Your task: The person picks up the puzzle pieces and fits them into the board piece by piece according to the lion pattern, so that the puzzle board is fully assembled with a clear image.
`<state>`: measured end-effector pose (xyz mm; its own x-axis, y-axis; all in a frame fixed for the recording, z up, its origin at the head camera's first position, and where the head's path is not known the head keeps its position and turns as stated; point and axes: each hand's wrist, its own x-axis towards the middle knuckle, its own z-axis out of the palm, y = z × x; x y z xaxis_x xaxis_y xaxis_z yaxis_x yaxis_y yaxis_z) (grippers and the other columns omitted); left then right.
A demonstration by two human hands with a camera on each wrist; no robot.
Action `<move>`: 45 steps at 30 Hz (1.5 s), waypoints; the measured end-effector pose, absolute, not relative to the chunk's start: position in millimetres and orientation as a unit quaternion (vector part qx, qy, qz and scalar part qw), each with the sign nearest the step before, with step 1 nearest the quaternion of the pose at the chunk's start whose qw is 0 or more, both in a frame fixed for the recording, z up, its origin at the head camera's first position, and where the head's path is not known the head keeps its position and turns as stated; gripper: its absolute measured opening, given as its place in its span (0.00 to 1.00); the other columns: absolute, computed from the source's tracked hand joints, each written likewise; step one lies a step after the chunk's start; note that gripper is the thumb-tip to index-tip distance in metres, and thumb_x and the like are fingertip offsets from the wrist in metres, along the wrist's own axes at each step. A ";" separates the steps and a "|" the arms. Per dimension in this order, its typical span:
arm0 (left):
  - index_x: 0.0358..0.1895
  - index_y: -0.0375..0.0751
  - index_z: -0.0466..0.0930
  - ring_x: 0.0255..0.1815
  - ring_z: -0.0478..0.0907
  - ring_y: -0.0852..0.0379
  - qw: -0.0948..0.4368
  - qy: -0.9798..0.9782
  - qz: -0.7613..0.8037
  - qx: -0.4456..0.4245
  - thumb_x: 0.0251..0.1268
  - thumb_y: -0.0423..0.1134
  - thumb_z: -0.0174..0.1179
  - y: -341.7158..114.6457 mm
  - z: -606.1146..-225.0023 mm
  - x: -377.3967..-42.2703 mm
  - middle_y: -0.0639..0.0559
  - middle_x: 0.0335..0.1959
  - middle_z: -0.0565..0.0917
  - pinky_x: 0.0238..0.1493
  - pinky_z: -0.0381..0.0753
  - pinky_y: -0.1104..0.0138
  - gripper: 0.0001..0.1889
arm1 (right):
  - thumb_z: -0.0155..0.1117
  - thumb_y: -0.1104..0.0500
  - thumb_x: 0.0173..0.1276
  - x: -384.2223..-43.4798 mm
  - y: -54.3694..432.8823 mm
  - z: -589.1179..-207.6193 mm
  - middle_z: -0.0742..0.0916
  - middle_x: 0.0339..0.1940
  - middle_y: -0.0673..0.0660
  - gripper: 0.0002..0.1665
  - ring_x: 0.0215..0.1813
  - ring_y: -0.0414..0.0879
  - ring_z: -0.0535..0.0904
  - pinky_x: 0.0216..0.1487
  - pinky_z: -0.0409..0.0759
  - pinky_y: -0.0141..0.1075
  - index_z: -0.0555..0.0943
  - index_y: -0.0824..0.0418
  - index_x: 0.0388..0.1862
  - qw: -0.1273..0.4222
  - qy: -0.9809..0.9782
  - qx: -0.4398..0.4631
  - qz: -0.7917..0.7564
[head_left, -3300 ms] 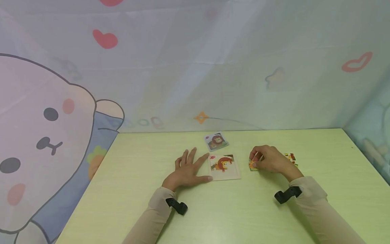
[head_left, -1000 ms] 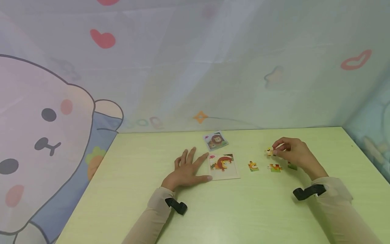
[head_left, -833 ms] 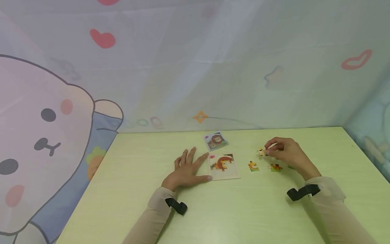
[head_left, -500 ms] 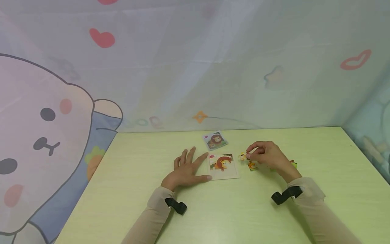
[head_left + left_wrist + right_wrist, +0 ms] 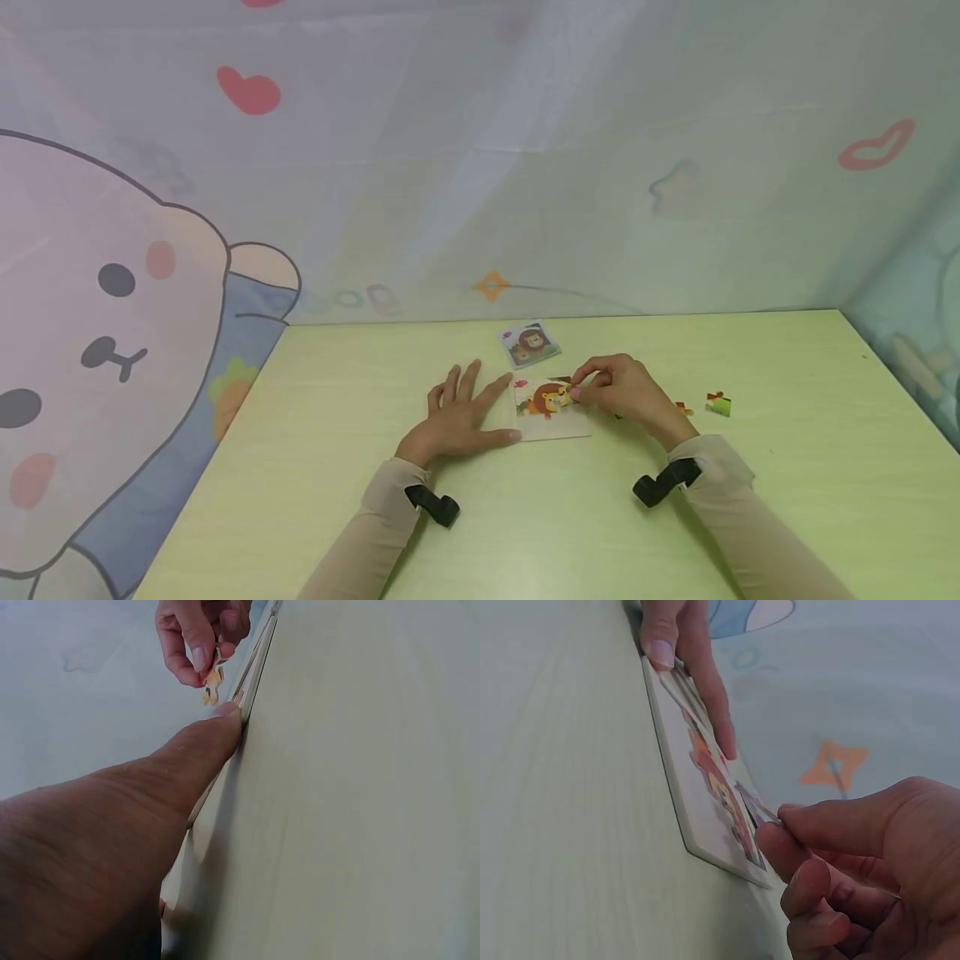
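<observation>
A square jigsaw puzzle board (image 5: 551, 427) with a partly filled lion picture lies on the table in the head view. My left hand (image 5: 459, 423) is spread beside it, thumb and index fingertip on its left edge. Between thumb and index finger, my right hand (image 5: 624, 390) pinches a small puzzle piece (image 5: 214, 684), held over the upper right part of the board. In the right wrist view the piece shows edge-on, tilted above the board (image 5: 676, 761). Most of the piece is hidden by the fingers in the head view.
Puzzle pieces lie right of the board: one green and red piece (image 5: 718, 404), and others partly hidden under my right hand. Behind the board lies a small lion picture card (image 5: 529, 343). A printed curtain (image 5: 420, 167) hangs along the table's back edge.
My right hand picked up a puzzle piece at the right and carried it leftward over the board. The left hand has stayed at the board's left edge.
</observation>
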<state>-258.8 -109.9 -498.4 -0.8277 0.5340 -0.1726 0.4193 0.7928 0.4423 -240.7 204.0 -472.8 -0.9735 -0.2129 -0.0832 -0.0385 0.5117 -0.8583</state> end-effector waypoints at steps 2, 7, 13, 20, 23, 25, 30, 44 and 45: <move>0.88 0.76 0.44 0.91 0.23 0.31 0.144 0.935 0.199 0.256 0.67 0.81 0.53 -109.9 -501.6 -259.3 0.42 0.92 0.31 0.81 0.34 0.31 0.50 | 0.75 0.55 0.70 -241.4 200.4 -474.0 0.80 0.16 0.48 0.08 0.21 0.41 0.64 0.25 0.62 0.34 0.91 0.56 0.45 0.082 0.874 -0.075 -0.473; 0.88 0.75 0.45 0.91 0.23 0.33 0.144 0.937 0.193 0.252 0.68 0.78 0.56 -109.1 -506.5 -260.9 0.44 0.92 0.30 0.82 0.34 0.32 0.49 | 0.77 0.56 0.67 -242.6 192.5 -473.7 0.79 0.17 0.46 0.09 0.24 0.42 0.68 0.28 0.64 0.34 0.92 0.58 0.43 0.071 0.895 -0.075 -0.435; 0.88 0.75 0.44 0.91 0.22 0.33 0.150 0.938 0.188 0.248 0.70 0.75 0.58 -108.3 -503.8 -260.4 0.45 0.92 0.28 0.82 0.33 0.32 0.49 | 0.79 0.55 0.65 -245.9 187.8 -470.9 0.83 0.19 0.49 0.10 0.25 0.43 0.73 0.30 0.69 0.35 0.90 0.59 0.41 0.077 0.911 -0.070 -0.400; 0.88 0.74 0.44 0.91 0.22 0.33 0.152 0.938 0.192 0.247 0.70 0.74 0.59 -107.8 -503.4 -260.3 0.44 0.92 0.28 0.82 0.33 0.32 0.49 | 0.79 0.55 0.65 -247.9 185.6 -469.7 0.82 0.22 0.51 0.11 0.27 0.44 0.74 0.31 0.70 0.35 0.89 0.59 0.42 0.078 0.925 -0.065 -0.366; 0.89 0.74 0.44 0.91 0.21 0.33 0.154 0.937 0.190 0.249 0.70 0.73 0.59 -108.4 -503.8 -261.0 0.44 0.92 0.28 0.82 0.32 0.32 0.49 | 0.79 0.55 0.65 -246.8 184.5 -469.6 0.83 0.24 0.52 0.12 0.28 0.44 0.75 0.32 0.71 0.35 0.89 0.59 0.43 0.080 0.928 -0.061 -0.360; 0.89 0.74 0.44 0.91 0.21 0.33 0.155 0.936 0.189 0.252 0.70 0.74 0.58 -108.0 -504.0 -261.1 0.44 0.92 0.28 0.82 0.32 0.32 0.49 | 0.79 0.55 0.65 -245.6 185.1 -469.5 0.83 0.24 0.52 0.11 0.28 0.44 0.75 0.32 0.71 0.35 0.89 0.59 0.43 0.079 0.929 -0.059 -0.358; 0.89 0.73 0.43 0.91 0.21 0.31 0.152 0.935 0.189 0.259 0.69 0.78 0.56 -108.6 -503.9 -261.0 0.42 0.92 0.29 0.82 0.33 0.31 0.50 | 0.80 0.55 0.65 -245.1 185.7 -467.3 0.84 0.22 0.51 0.10 0.27 0.44 0.74 0.32 0.70 0.35 0.89 0.57 0.41 0.076 0.931 -0.062 -0.352; 0.88 0.75 0.44 0.91 0.22 0.30 0.148 0.929 0.198 0.274 0.67 0.80 0.55 -102.5 -499.6 -268.6 0.40 0.92 0.31 0.82 0.33 0.32 0.51 | 0.75 0.61 0.70 -254.4 198.3 -464.6 0.84 0.28 0.52 0.06 0.29 0.43 0.72 0.31 0.69 0.34 0.93 0.55 0.44 0.108 0.914 -0.124 -0.372; 0.88 0.75 0.44 0.91 0.22 0.31 0.146 0.931 0.194 0.271 0.67 0.80 0.55 -103.4 -499.7 -270.2 0.40 0.92 0.31 0.82 0.33 0.32 0.51 | 0.75 0.61 0.70 -256.6 197.6 -464.6 0.84 0.28 0.52 0.06 0.29 0.43 0.72 0.31 0.69 0.34 0.93 0.55 0.44 0.111 0.912 -0.127 -0.375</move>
